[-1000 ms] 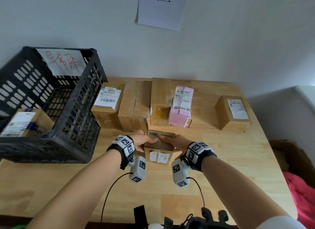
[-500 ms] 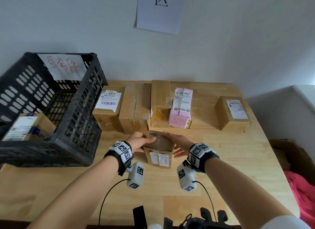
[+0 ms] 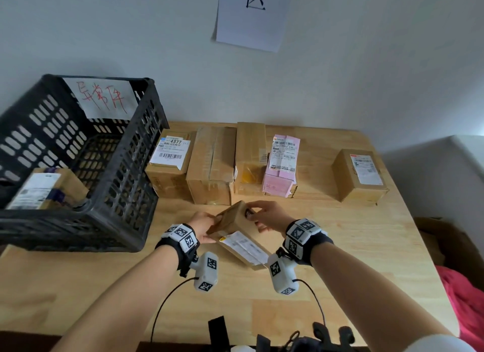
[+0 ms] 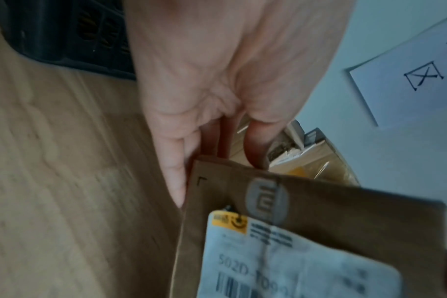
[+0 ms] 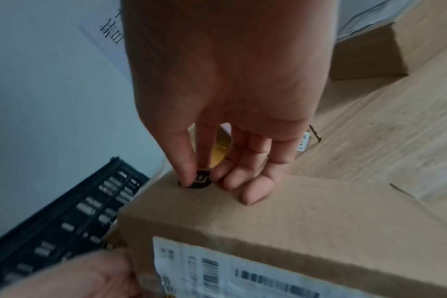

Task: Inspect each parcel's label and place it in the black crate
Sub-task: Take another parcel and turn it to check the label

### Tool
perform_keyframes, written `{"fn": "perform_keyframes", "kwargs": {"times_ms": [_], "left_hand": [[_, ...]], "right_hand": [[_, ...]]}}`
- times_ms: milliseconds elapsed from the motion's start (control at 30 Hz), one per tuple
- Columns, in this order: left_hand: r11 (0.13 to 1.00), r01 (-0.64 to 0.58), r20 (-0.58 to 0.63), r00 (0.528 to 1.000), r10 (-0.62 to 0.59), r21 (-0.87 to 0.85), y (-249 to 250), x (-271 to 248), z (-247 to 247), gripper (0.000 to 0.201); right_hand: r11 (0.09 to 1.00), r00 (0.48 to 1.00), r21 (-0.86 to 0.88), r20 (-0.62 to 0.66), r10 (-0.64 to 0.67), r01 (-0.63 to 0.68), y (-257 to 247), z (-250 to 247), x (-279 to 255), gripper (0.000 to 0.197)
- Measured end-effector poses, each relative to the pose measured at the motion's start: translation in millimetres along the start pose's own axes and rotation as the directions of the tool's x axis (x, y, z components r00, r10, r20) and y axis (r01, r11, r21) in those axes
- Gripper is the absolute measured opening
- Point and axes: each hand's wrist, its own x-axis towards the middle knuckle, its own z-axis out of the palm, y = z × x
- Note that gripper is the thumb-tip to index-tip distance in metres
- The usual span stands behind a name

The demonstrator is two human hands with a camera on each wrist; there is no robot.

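Note:
Both hands hold a small brown cardboard parcel (image 3: 237,228) tilted above the table's middle, its white label (image 3: 242,245) facing up toward me. My left hand (image 3: 203,227) grips the parcel's left end, its fingers behind the box (image 4: 319,211) in the left wrist view. On the far right end my right hand (image 3: 264,215) pinches the box, with thumb and fingertips (image 5: 253,193) on the cardboard (image 5: 306,221). The black crate (image 3: 78,168) stands at the left with one labelled parcel (image 3: 44,189) inside.
A row of parcels lines the back of the table: one labelled 4977 (image 3: 169,165), two plain brown boxes (image 3: 212,165), a pink one (image 3: 281,163), and a separate labelled box (image 3: 360,175) at the right. Red cloth (image 3: 466,299) lies beyond the table's right edge.
The small parcel has been lifted and turned counter-clockwise between both hands. Its label now faces up at a slant instead of toward me. Both hands shifted their hold on it.

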Motion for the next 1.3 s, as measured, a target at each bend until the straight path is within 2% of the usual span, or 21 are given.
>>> {"fn": "perform_keyframes", "kwargs": {"times_ms": [67,133,167,233,333,400,467,567,667,833,933,1033,1200,1300], "left_hand": [[0.991,-0.008,-0.047,0.999,0.014,0.132,-1.5,2.0,0.1,0.017],[0.974,-0.027,-0.072,0.996,0.044,0.224,1.2,-0.9,0.9,0.032],[0.973,-0.035,-0.072,0.996,0.053,0.229,1.7,-1.6,-0.6,0.037],[0.989,0.024,-0.038,0.999,-0.019,0.144,2.1,-2.2,-3.7,0.045],[0.989,0.077,0.053,0.995,-0.084,0.128,-3.3,1.5,-6.7,0.067],[0.977,0.056,0.055,0.996,-0.069,0.205,-9.2,7.4,-3.5,0.075],[0.957,0.051,0.036,0.997,-0.064,0.286,-12.2,11.6,1.5,0.086],[0.914,0.059,0.024,0.997,-0.074,0.403,-9.3,16.6,6.0,0.097],[0.863,0.079,-0.006,0.996,-0.088,0.499,-4.2,20.0,6.7,0.098],[0.874,0.115,-0.041,0.993,-0.109,0.472,-10.7,30.6,9.6,0.093],[0.886,0.122,-0.029,0.992,-0.122,0.447,-11.3,36.0,8.2,0.091],[0.895,0.132,-0.027,0.991,-0.134,0.426,-10.8,42.0,6.0,0.094],[0.891,0.122,-0.04,0.992,-0.116,0.437,-13.2,51.5,3.3,0.116],[0.886,0.122,-0.037,0.992,-0.118,0.447,-12.0,52.8,3.1,0.105]], "right_hand": [[0.994,0.999,-0.103,0.013,-0.039,0.04,3.7,8.4,4.8,0.042],[0.969,1.0,-0.248,0.004,-0.013,0.013,11.5,13.9,7.9,0.045],[0.943,1.0,-0.332,-0.021,0.018,-0.024,16.9,14.8,8.5,0.048],[0.871,0.993,-0.477,-0.087,0.084,-0.116,31.1,12.8,8.1,0.056],[0.761,0.964,-0.594,-0.119,0.237,-0.26,50.2,6.5,5.6,0.067],[0.757,0.932,-0.559,-0.09,0.351,-0.339,60.8,2.8,6.0,0.07],[0.799,0.911,-0.463,-0.049,0.41,-0.384,69.2,2.8,9.2,0.073],[0.862,0.913,-0.318,-0.03,0.407,-0.395,74.0,4.2,14.3,0.074],[0.877,0.924,-0.304,-0.037,0.38,-0.373,69.5,0.3,18.5,0.074],[0.866,0.93,-0.341,-0.171,0.325,-0.365,75.9,-8.0,25.4,0.073],[0.88,0.921,-0.273,-0.142,0.363,-0.389,83.1,-8.8,30.9,0.078],[0.877,0.921,-0.28,-0.107,0.375,-0.39,81.5,-14.7,36.9,0.083],[0.832,0.911,-0.389,-0.055,0.408,-0.396,77.7,-24.2,47.2,0.104],[0.829,0.913,-0.403,-0.043,0.407,-0.388,78.2,-25.4,50.8,0.104]]}}
